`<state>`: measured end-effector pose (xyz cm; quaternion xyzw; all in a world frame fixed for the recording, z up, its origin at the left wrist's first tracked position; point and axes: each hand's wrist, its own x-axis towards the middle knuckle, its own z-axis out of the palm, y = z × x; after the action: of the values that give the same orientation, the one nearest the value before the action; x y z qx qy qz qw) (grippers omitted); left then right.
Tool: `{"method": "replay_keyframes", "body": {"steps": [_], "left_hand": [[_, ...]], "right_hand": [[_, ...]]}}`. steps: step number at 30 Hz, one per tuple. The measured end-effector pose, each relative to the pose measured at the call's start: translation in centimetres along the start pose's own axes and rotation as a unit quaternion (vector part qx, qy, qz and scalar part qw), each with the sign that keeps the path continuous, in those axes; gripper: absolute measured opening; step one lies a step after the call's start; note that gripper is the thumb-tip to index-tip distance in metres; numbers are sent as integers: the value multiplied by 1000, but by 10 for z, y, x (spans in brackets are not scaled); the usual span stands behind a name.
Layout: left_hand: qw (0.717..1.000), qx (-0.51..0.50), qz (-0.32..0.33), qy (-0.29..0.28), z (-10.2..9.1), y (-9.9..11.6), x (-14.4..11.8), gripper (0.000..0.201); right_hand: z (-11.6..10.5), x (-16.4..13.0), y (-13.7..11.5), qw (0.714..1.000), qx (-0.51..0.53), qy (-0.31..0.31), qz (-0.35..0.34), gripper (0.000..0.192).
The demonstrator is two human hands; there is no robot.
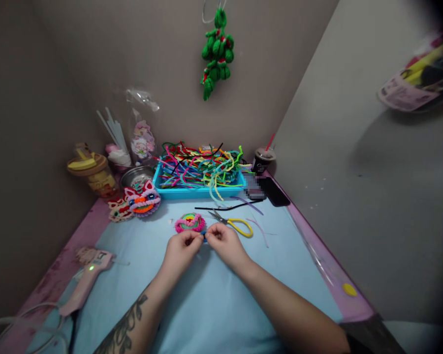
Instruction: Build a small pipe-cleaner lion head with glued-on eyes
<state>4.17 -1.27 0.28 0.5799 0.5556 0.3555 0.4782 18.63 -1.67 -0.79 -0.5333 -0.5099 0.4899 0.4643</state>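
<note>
My left hand [185, 246] and my right hand [225, 242] meet over the blue cloth, each pinching a small dark-blue piece [205, 237] that looks like a bit of pipe cleaner. Fingers cover most of it. Just behind my left hand lies a round pink, green and yellow pipe-cleaner piece [190, 222]. Scissors with yellow handles [239, 225] rest partly spread behind my right hand. A black pipe cleaner [225, 209] stretches across the cloth beyond them, and a thin purple strand [261, 231] curls to the right.
At the back stands a blue tray [199, 193] heaped with coloured pipe cleaners. Two lion-head figures [144, 199] sit left of it, near a metal bowl [137, 176]. A pink glue gun [86, 282] with a lit green light lies at left. Phone [275, 191] and drink cup [263, 160] are at right.
</note>
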Motion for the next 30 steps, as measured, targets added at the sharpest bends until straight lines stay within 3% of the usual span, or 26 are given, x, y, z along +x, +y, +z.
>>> {"method": "replay_keyframes", "body": {"steps": [4,9,18,24,30], "left_hand": [[1000,0,8,10,0,0,1,26],[1000,-15,7,18,-1,3,0,27],[998,17,41,46,1,6,-3,22],[994,-82,-52,-40,-1,5,-2,37],[993,-100,-60,-31,-3,11,-3,34]], "right_hand": [[-1,0,-3,1000,19,0,-9,12],[-8,2,-4,994,93,-21,59,24],[-2,2,1,999,34,-24,6,14],[-5,3,-3,993,85,-30,72,18],[-9,4,-7,986,126,-41,97,22]]}}
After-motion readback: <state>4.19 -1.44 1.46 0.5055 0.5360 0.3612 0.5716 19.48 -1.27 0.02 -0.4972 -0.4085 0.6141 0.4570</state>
